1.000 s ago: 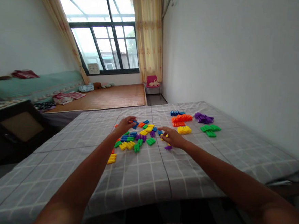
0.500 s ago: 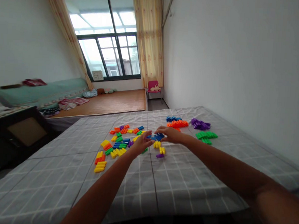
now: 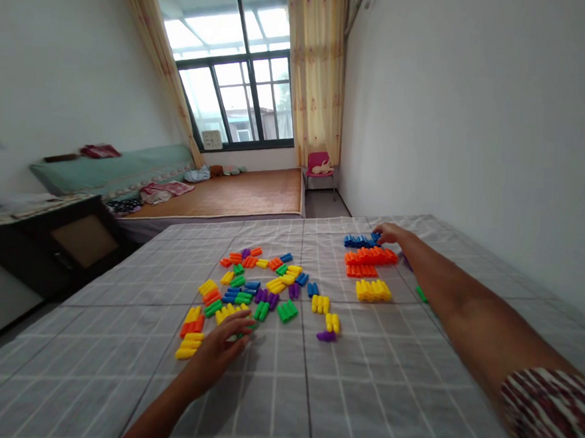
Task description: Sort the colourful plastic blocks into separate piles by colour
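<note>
At the far right of the cloth, my right hand [image 3: 389, 234] has its fingers closed on a blue plastic connector block [image 3: 375, 238], at the right end of a blue row [image 3: 355, 241]. My left hand [image 3: 226, 344] hovers low at the near left, fingers stretched and apart. Just beyond it lie yellow blocks [image 3: 226, 313], with a bit of green under the fingertips. Scattered mixed blocks spread over the middle, including a green group [image 3: 287, 311], purple blocks [image 3: 267, 298] and yellow blocks [image 3: 320, 304].
Orange rows [image 3: 370, 256] and a yellow row [image 3: 373, 291] lie in front of the blue row. My right forearm partly hides green blocks [image 3: 421, 294] and purple ones. A checked grey cloth [image 3: 270, 391] covers the surface. A white wall [image 3: 479, 125] rises on the right.
My right hand has gone from the middle blue blocks to the blue row at the right. My left hand has drawn back to the near left. The view has shifted left.
</note>
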A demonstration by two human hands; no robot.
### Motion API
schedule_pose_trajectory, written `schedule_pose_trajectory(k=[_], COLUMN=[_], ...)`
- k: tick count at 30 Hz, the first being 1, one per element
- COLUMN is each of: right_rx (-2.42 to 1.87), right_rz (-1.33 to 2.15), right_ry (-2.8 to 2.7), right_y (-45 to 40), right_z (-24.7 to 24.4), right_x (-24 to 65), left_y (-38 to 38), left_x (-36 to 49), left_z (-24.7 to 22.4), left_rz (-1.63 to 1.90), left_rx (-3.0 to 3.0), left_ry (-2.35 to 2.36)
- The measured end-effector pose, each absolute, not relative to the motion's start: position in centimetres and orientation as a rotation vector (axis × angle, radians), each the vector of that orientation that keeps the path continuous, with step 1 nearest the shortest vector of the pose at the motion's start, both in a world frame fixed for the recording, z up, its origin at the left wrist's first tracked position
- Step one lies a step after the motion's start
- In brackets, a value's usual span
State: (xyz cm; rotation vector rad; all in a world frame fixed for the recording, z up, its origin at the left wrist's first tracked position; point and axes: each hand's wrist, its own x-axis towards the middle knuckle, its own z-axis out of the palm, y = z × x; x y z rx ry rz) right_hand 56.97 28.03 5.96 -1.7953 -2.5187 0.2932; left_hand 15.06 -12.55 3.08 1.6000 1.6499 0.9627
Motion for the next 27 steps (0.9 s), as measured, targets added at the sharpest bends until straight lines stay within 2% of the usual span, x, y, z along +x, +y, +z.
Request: schedule_pose_trajectory(k=[7, 12, 17, 21, 27], right_rx=[-1.748, -1.750, -1.270, -0.974, -1.241], right_rz=[0.377, 0.158, 0.144, 0.241, 0.155], right_ry=[-2.568, -2.508, -2.707, -2.944, -3.009], right_y=[29.3, 27.3, 19.7, 13.2, 10.4], right_z=[4.8, 7.2, 8.1, 6.9, 6.0], right_x=[56.7, 55.5, 47.9, 41.2, 39.1], left_y=[-13.8, -12.1, -8.7, -5.5, -3.6], left_x=[12.7, 13.2, 15.4, 16.3, 15.8], left_z=[3.8, 4.4, 4.2, 3.7, 3.8], left_rz=[0.991, 0.865, 0.457, 0.330, 0.406], left_rx=[1.650, 1.879, 2.304, 2.491, 2.408], left_ry=[1.801, 1.701, 1.524, 1.535, 1.959])
